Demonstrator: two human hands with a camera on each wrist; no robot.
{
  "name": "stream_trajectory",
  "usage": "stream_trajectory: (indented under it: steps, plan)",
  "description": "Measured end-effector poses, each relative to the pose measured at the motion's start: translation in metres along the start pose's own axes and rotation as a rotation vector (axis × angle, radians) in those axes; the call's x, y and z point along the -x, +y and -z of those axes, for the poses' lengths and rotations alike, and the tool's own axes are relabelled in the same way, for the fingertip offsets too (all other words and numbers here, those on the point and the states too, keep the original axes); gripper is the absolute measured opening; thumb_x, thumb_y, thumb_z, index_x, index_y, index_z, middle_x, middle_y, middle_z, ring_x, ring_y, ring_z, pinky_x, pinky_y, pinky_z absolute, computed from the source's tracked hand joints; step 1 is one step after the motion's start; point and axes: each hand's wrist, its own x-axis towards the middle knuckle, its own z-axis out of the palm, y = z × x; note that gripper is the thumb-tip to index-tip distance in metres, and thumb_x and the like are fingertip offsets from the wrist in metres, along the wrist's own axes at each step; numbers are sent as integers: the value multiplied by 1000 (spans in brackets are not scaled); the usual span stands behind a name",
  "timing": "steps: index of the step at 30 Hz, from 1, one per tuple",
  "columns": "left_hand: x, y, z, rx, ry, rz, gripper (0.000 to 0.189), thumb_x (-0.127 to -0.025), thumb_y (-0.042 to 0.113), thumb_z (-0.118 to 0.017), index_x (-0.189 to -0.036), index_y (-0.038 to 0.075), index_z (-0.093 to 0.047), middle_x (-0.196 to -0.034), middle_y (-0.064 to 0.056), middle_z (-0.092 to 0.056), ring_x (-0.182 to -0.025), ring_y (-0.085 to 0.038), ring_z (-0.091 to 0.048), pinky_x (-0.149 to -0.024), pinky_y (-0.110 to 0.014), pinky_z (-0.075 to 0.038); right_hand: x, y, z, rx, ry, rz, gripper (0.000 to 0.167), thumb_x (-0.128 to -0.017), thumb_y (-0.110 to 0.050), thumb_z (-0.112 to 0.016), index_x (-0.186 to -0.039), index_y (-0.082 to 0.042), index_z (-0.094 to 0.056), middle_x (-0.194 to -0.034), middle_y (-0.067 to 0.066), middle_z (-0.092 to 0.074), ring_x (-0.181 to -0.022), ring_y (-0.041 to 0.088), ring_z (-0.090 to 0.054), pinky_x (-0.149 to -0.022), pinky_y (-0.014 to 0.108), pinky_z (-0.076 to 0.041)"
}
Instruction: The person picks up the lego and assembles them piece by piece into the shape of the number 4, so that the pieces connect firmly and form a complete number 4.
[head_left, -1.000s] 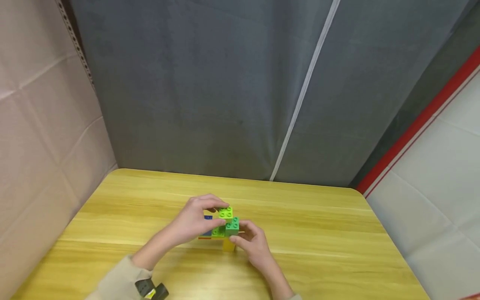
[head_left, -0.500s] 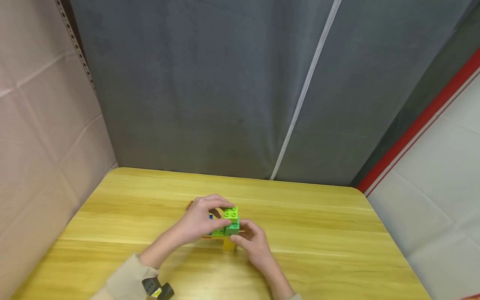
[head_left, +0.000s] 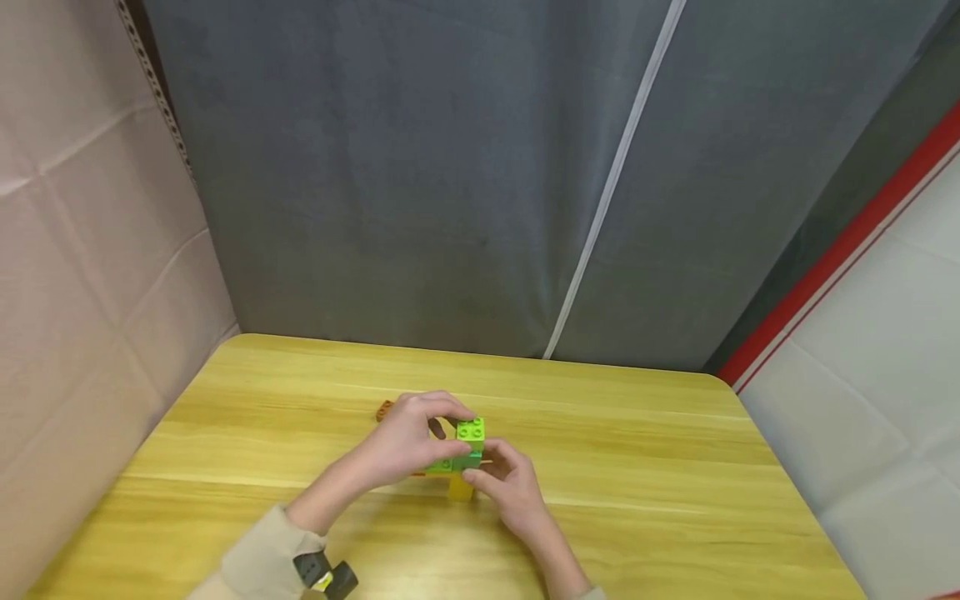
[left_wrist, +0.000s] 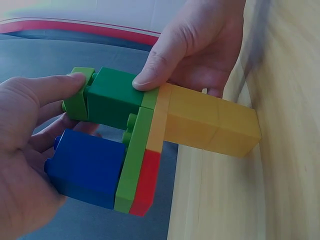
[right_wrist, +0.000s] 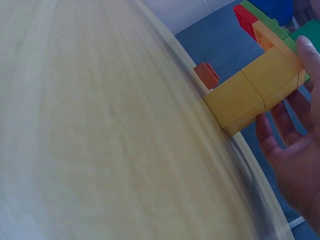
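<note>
A toy-brick build stands on the table. Its column of yellow bricks (left_wrist: 212,122) carries an orange plate (left_wrist: 159,120) and a red plate (left_wrist: 146,182), with a green plate (left_wrist: 134,160) over them. A blue brick (left_wrist: 87,162) and a dark green brick (left_wrist: 115,95) rise from that layer. My left hand (head_left: 408,442) pinches a lime green brick (head_left: 470,432) on top of the dark green one; whether it is fully seated I cannot tell. From the right, my right hand (head_left: 513,492) grips the build around the dark green brick and plates, thumb on the near side.
An orange-brown brick (head_left: 384,409) lies on the wooden table (head_left: 637,467) behind the left hand. A grey curtain (head_left: 450,208) hangs beyond the far table edge. Pale cloth walls stand on both sides. A dark device (head_left: 325,575) is strapped to the left wrist.
My left hand has moved right with the lime green brick, which now covers the dark green brick's studs. The orange-brown brick has come into view. My right hand keeps its place.
</note>
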Motion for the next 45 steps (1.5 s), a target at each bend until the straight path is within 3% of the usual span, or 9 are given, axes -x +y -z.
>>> stream_trajectory:
  steps: [8,24,34,45]
  plan:
    - [-3,1,-1,-6,-7,14,31,-84,6,-85,-113,6,-76,-105,1,-73,-92,-13,-66,-70,-24,-58,0,0,1,4,1,3,33,-94,-2,-71,-125,4,-62,-124,22,-65,-103,22,-68,-88,35,-58]
    - [0,-3,-2,-1,-17,-46,28,-87,12,-84,-113,10,-75,-106,3,-73,-94,-12,-65,-72,-25,-58,1,0,1,11,1,26,34,-93,-1,-71,-126,4,-62,-125,19,-65,-103,21,-68,-88,35,-58]
    - [4,1,-4,-68,19,-70,30,-82,10,-88,-109,10,-75,-98,7,-71,-90,-10,-63,-72,-26,-57,2,-2,-1,-6,5,28,35,-91,0,-72,-124,6,-62,-123,17,-67,-103,21,-68,-89,36,-58]
    - [3,2,-3,-88,13,-26,29,-82,10,-88,-108,10,-76,-97,8,-70,-89,-10,-63,-71,-26,-56,0,1,-2,11,-12,36,34,-94,-2,-71,-126,3,-62,-124,21,-66,-104,22,-68,-89,35,-58]
